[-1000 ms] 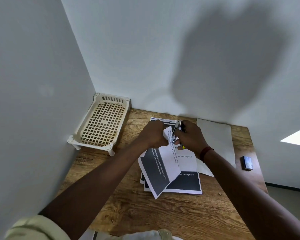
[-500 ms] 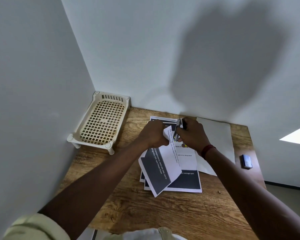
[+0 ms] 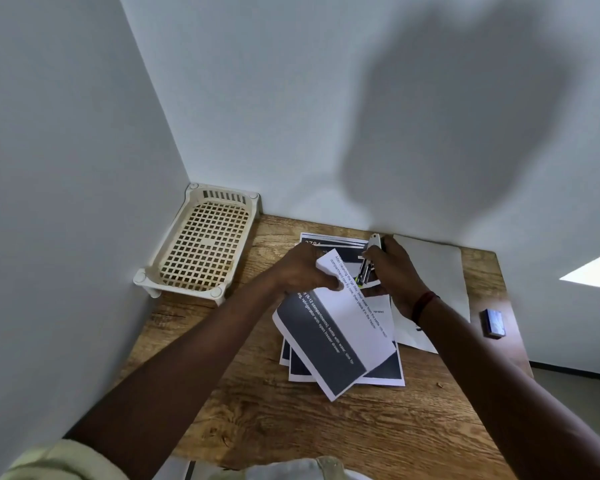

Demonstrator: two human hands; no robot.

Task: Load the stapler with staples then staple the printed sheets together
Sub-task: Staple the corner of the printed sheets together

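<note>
Above a wooden table [image 3: 257,420], the left hand [image 3: 300,271] pinches a raised white-and-grey printed sheet [image 3: 336,327]; the right hand [image 3: 395,271] grips a silver metal stapler [image 3: 369,258] at its corner.

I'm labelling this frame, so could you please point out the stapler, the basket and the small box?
stapler [image 3: 374,241]: head view, on its far metal end.
basket [image 3: 222,195]: head view, on its far slotted wall.
small box [image 3: 492,323]: head view, on its top face.
</note>
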